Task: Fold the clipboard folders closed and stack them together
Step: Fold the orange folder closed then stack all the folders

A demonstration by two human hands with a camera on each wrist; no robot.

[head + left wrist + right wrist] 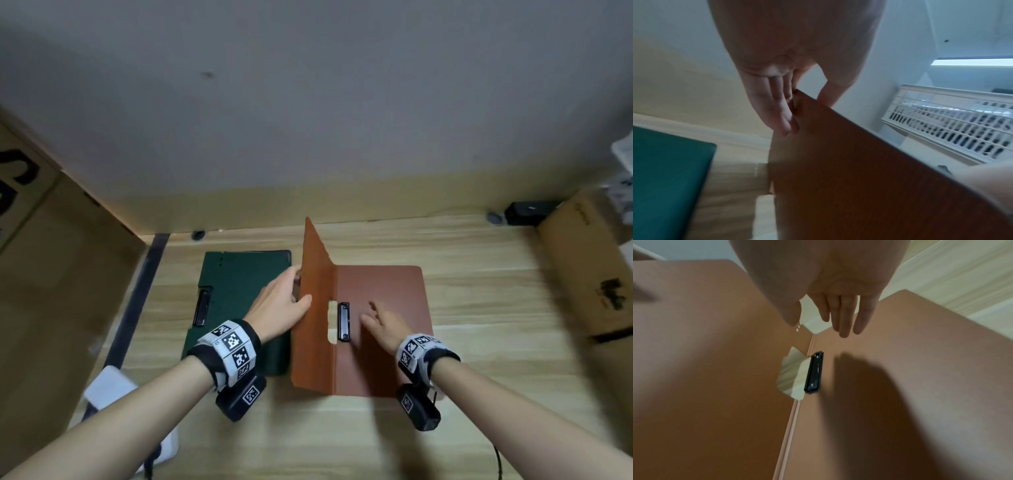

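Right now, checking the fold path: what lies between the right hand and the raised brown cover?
In the head view, only the black clip on the brown folder's base lies between the right hand and the raised cover.

My two bare forearms, each with a tagged wristband and camera.

On my left hand and right hand I wear nothing; each wrist carries a black strap ringed with white blocks printed in black square codes, a black camera box beneath, a thin cable trailing lower right.
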